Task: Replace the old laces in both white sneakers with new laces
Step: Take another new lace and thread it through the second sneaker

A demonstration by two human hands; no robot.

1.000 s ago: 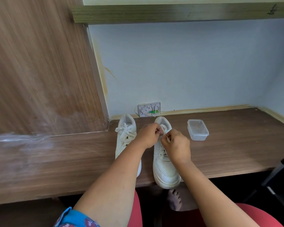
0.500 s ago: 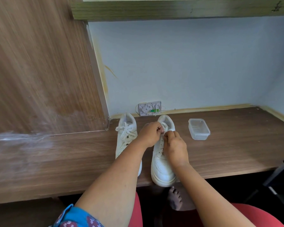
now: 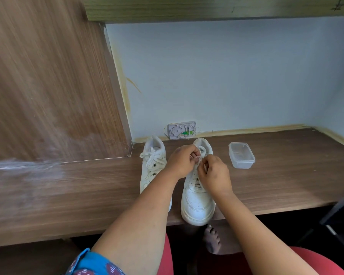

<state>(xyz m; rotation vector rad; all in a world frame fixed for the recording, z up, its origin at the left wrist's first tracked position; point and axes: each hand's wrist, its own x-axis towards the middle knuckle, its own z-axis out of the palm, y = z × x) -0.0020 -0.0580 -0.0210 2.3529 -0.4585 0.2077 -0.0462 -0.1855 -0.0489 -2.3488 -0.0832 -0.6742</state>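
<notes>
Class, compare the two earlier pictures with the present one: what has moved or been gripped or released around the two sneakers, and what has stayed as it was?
Little changed. The right hand slid slightly up the right sneaker toward the left hand; both keep pinching its lace near the top. Nothing was released. The left sneaker, still laced, and the plastic box stayed put on the desk.

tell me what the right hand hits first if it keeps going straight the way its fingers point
The right hand points up and left, at the lace it pinches. Going on, it would most likely meet the left hand, whose fingers sit close by over the same sneaker. Depth between them is hard to judge.
</notes>
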